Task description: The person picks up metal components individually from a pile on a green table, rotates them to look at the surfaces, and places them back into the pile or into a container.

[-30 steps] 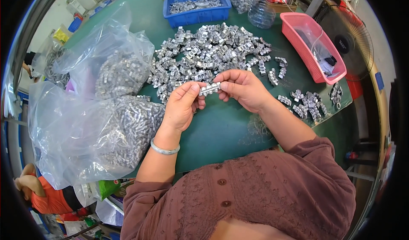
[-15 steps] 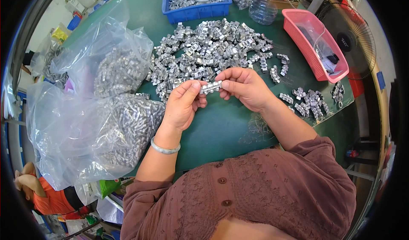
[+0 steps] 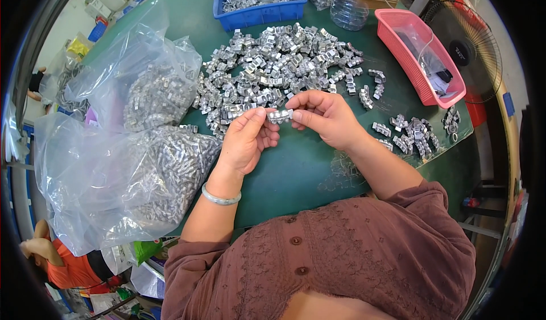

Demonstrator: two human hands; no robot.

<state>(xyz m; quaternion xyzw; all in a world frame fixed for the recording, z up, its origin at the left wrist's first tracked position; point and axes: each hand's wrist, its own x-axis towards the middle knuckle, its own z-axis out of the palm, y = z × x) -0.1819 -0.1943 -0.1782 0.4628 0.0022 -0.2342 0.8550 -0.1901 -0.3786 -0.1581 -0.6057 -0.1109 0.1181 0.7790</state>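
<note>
A short strip of silvery metal links (image 3: pixel 280 116) is stretched between my two hands over the near side of the table. My left hand (image 3: pixel 245 140), below a pale bangle (image 3: pixel 220 198), pinches its left end between thumb and fingers. At the other end, my right hand (image 3: pixel 329 119) closes thumb and forefinger on the strip. Just beyond my hands spreads a large heap of similar metal link strips (image 3: pixel 278 58). Several more link strips (image 3: pixel 418 135) lie in a small group to the right.
Clear plastic bags (image 3: pixel 176 166) full of small metal parts lie at the left. A blue bin (image 3: pixel 259 20) of parts and a plastic bottle (image 3: pixel 348 16) stand at the back. A pink basket (image 3: pixel 392 53) sits far right, near a fan (image 3: pixel 460 53). Another person (image 3: pixel 68 266) is at lower left.
The strip between my fingers has tilted slightly and looks a little curved now. My hands have barely moved. My view has shifted slightly.
</note>
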